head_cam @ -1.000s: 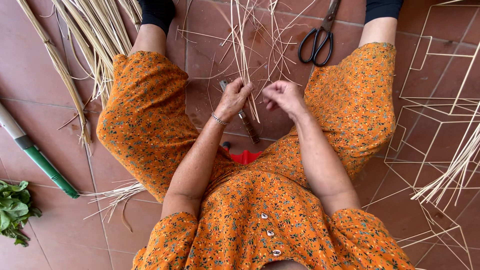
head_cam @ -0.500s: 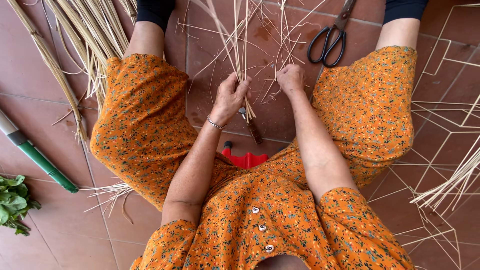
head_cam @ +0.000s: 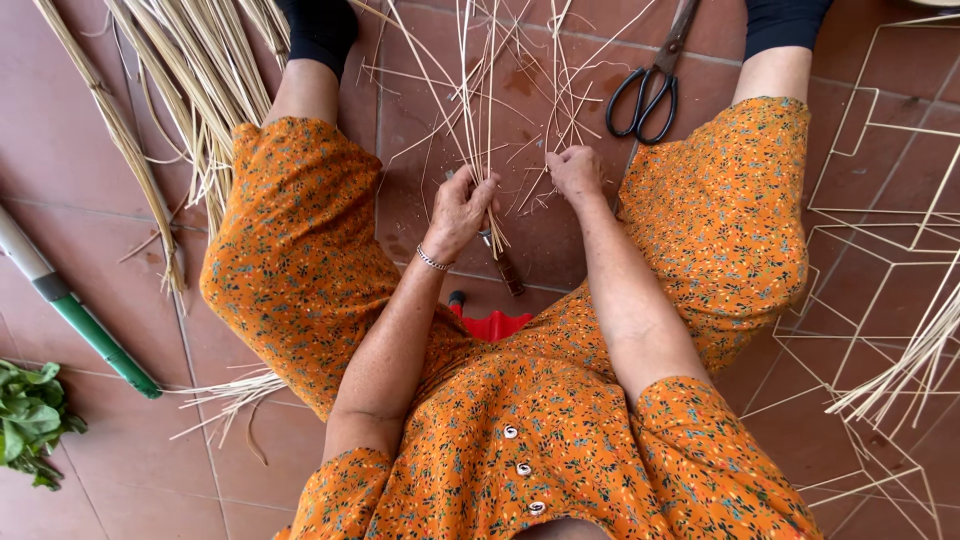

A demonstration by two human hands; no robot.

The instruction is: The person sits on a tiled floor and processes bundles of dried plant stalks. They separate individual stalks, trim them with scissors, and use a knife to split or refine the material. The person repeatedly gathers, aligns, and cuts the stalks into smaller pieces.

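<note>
Left hand (head_cam: pixel 458 212) clenched around a bunch of thin pale reeds (head_cam: pixel 478 90) fanning over the tiled floor (head_cam: pixel 80 140), right hand (head_cam: pixel 576 172) pinching single strands beside it, black scissors (head_cam: pixel 650 92) lay near the right knee, wooden-handled tool (head_cam: pixel 505 268) under the left hand.

Home patio: terracotta tiles (head_cam: pixel 60 130), reed bundles (head_cam: pixel 190 70)

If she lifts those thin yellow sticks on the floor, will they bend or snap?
The thin straws would probably bend: several already curve where the left hand gathers them. They look light and splayed, so loose ones may slide apart on the smooth tiled floor.
</note>
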